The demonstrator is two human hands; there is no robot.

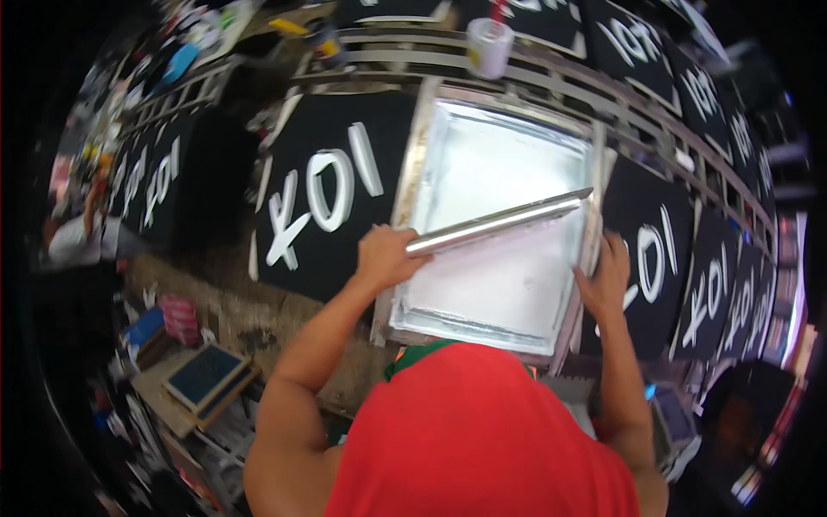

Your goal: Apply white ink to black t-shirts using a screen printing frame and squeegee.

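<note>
The long silver metal bar (508, 221) looks stiff and slick, best held where the left hand (388, 256) clasps its end; the right hand's (606, 280) fingers spread beside the grey rectangular frame (415, 155).

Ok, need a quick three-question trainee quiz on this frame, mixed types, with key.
1. Which hand grips the metal bar slanting across the frame?
2. True or false: the white cup lies tipped over inside the frame.
3. Where is the right hand? (a) on the white cup (b) at the frame's right side (c) on the frame's far edge

Key:
1. The left hand, at the near-left end.
2. False: the white cup stands upright beyond the frame's far edge.
3. b
</note>
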